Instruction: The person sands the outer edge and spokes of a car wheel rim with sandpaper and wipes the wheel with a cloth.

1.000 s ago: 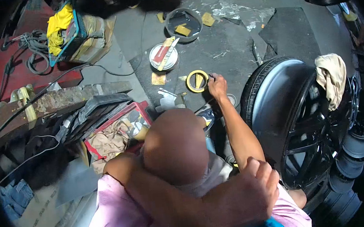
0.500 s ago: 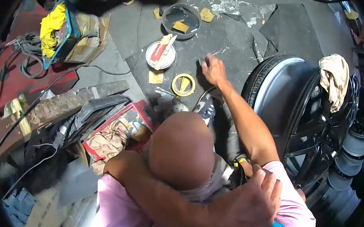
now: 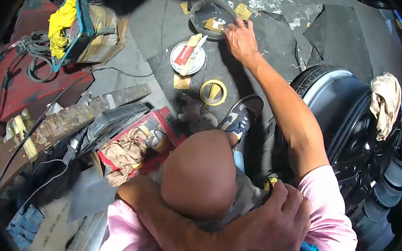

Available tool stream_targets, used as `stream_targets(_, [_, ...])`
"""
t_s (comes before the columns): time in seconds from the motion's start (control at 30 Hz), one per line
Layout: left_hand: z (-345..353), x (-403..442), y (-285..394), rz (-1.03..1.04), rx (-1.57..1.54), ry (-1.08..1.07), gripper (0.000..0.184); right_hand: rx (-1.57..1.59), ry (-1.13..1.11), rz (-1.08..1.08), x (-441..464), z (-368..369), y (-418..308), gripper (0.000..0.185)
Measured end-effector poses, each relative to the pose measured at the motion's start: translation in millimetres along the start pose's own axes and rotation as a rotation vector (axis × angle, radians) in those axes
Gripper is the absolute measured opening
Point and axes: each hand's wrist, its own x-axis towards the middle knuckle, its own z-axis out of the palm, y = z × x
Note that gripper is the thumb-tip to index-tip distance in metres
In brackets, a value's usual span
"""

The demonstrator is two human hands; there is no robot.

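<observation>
My right hand (image 3: 242,43) is stretched forward at the near right rim of a round dark basin (image 3: 195,23) on the floor. Its fingers are curled downward, and whatever they may grip is hidden. In the basin are dark water and a yellowish sandpaper piece (image 3: 212,25). My left hand (image 3: 279,226) rests low in front of my body, its arm wrapped round my bare bent knee (image 3: 198,173). Those fingers are folded in, and I cannot see what is inside them. Close to the basin stands a white-lidded can (image 3: 176,60) with a spreader knife (image 3: 194,55) across it.
A roll of yellow masking tape (image 3: 203,96) lies by my shoe (image 3: 241,122). At right a wheel with a tire (image 3: 321,79) carries a beige cloth (image 3: 386,102). On the left are a red bin (image 3: 168,123) with crumpled paper, a worn plank (image 3: 85,114) and a blue crate (image 3: 86,25).
My right hand has moved forward from the bare floor mat to the basin's rim. My left hand stays near my body. The whole view has shifted slightly, showing more of my shoe.
</observation>
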Motion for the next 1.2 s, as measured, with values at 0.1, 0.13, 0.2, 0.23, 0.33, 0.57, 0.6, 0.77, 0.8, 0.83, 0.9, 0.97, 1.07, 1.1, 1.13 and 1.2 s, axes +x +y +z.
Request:
stream_targets(0.1, [-13,-3,0,-0.031,-0.122,-0.058,0.039,-0.024,0.051,-0.008,-10,-5,9,0.026])
stream_targets(0.13, [-16,-5,1,-0.059,-0.227,-0.121,0.05,0.004,0.03,0.02,-18,-8,8,0.026])
stream_targets(0.2, [-17,-5,2,-0.046,-0.228,-0.105,0.046,0.006,0.005,0.063,-32,-13,5,0.025])
stream_targets(0.23, [-18,-6,2,-0.038,-0.225,-0.095,0.043,-0.001,0.003,0.059,-38,-15,4,0.025])
stream_targets(0.33, [-18,-9,2,0.048,-0.128,-0.075,0.04,-0.046,-0.2,0.138,-55,-25,4,0.024])
stream_targets(0.57, [-13,-8,10,0.259,0.282,-0.031,0.034,0.077,-0.458,0.235,-56,-57,8,0.043])
stream_targets(0.6, [-12,-8,9,0.289,0.353,-0.028,0.033,0.184,-0.428,0.308,-50,-49,13,0.048])
stream_targets(0.77, [-18,3,12,0.217,-0.021,-0.098,0.041,0.06,-0.375,0.267,-38,-28,13,0.051])
stream_targets(0.8, [-20,3,12,0.204,-0.032,-0.093,0.04,0.066,-0.372,0.264,-38,-20,13,0.051])
stream_targets(0.83, [-21,3,10,0.19,-0.041,-0.088,0.04,0.04,-0.379,0.274,-36,-12,12,0.05])
stream_targets(0.9, [-14,2,9,0.163,-0.03,-0.054,0.039,0.017,-0.38,0.281,-29,9,15,0.048])
stream_targets(0.97, [-13,3,8,0.14,-0.029,-0.021,0.038,0.053,-0.395,0.4,-25,34,23,0.047])
stream_targets(1.07, [-16,5,5,0.162,-0.044,-0.121,0.035,0.238,-0.36,0.424,-29,14,27,0.042])
stream_targets(1.1, [-11,5,8,0.16,-0.018,-0.09,0.033,0.238,-0.367,0.425,-30,-2,26,0.042])
stream_targets(1.13, [-9,5,9,0.158,0.011,-0.058,0.032,0.41,-0.345,0.519,-29,-22,25,0.042])
stream_targets(1.2, [-11,4,10,0.145,-0.007,-0.077,0.031,0.624,-0.238,0.67,-34,-36,23,0.044])
